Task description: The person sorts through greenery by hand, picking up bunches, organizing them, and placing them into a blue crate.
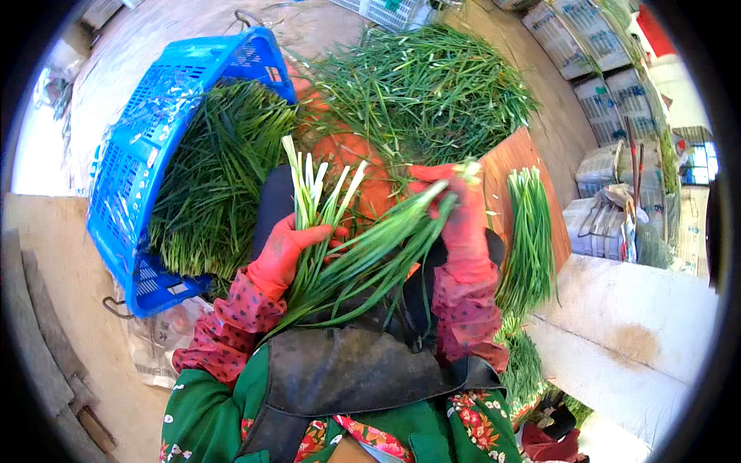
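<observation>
My left hand (283, 249), in an orange-red rubber glove, grips a small bunch of garlic chives (310, 188) with the pale stem ends pointing up. My right hand (463, 214), gloved alike and somewhat blurred, holds a second bunch (379, 243) near its pale ends. The green leaves of that bunch slant down to the left, across the front of my left hand and over my lap. Just right of my right hand, a neat bundle of chives (527, 231) lies on a brown wooden board (512, 153).
A tipped blue plastic crate (124, 191) on the left holds packed chives (226, 150). Ahead lies a loose heap of greens (428, 87), partly over orange-red material (353, 159). White crates (602, 98) are stacked far right. More bundled greens (524, 359) lie at lower right, beside a pale panel (631, 312).
</observation>
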A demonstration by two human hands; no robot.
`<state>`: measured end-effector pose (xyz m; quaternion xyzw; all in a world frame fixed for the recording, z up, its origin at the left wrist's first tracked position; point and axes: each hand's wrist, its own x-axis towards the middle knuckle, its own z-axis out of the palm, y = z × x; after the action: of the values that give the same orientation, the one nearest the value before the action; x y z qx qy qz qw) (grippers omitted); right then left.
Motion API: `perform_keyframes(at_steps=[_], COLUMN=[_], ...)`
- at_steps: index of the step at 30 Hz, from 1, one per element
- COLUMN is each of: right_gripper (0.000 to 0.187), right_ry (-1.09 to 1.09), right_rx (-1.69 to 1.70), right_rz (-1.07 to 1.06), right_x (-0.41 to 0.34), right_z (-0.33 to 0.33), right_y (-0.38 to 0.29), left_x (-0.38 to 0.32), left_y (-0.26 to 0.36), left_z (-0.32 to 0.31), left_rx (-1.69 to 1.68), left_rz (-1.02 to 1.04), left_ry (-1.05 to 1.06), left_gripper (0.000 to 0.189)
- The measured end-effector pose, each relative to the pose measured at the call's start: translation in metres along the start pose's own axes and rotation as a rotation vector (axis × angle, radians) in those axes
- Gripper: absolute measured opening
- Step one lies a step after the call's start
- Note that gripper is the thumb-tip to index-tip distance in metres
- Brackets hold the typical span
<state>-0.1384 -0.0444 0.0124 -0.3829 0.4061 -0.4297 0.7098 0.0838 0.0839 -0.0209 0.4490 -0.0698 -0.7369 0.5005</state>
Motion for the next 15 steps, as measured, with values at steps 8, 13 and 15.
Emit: perform_keyframes(at_steps=[8,13,15], right_gripper=[0.028,0.025,0.021], right_ry=[-0.145,-0.122,-0.091], right_rx=[-0.57,-0.381,-0.503], right_rz=[0.287,0.228,0.297], right_x=[-0.003,-0.001,-0.001], right_z=[0.041,0.04,0.035], right_y=[0.026,0.044,0.026], left_x=[0.005,0.003,0.001], left_y=[-0.007,-0.006,-0.003], left_z=[-0.001,-0.001,-0.002], left_rx=[0.089,0.073,0.047], left_rz=[0.041,0.11,0.053], left_ry=[0.07,0.016,0.039], left_gripper=[0.031,0.027,0.025])
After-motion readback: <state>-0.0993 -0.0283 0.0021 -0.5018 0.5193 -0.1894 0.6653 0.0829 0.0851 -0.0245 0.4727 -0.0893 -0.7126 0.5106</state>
